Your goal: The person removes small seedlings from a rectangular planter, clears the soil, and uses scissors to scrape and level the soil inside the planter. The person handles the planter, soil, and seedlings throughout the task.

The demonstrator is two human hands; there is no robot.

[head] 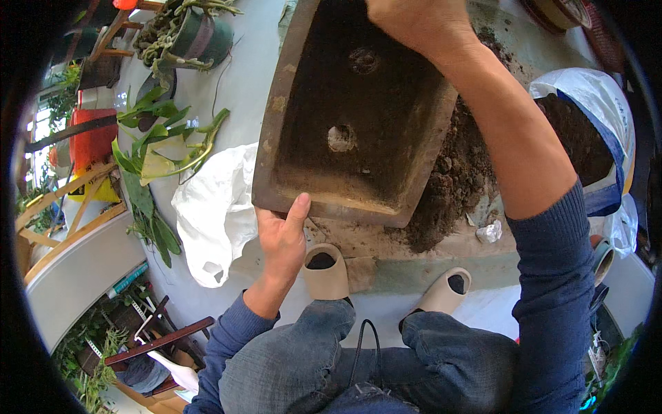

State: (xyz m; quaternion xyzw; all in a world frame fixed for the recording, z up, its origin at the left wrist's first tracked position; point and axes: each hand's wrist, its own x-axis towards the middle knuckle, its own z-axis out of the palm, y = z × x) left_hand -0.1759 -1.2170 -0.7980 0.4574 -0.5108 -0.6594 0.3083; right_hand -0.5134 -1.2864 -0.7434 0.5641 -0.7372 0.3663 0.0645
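Note:
A long rectangular brown planter [320, 171] is tilted towards me, its soil-stained hollow in view with two round holes in the floor. My left hand [284, 227] grips its near left corner, the thumb over the rim and the fingers underneath. My right hand [419, 23] reaches over the far part of the planter. Its fingers are cut off by the top of the picture, so what they do is hidden. Beside and partly behind the planter lies a heap of dark loose soil [450, 191] on a dirty sheet [403, 274] spread over the floor.
An open white and blue bag of soil [579, 139] stands on the right. A crumpled white plastic bag [214, 207] and uprooted green leafy plants [155, 139] lie on the left. Farther up is a green pot [201, 41] with a trailing succulent. My slippers [327, 277] stand at the sheet's edge.

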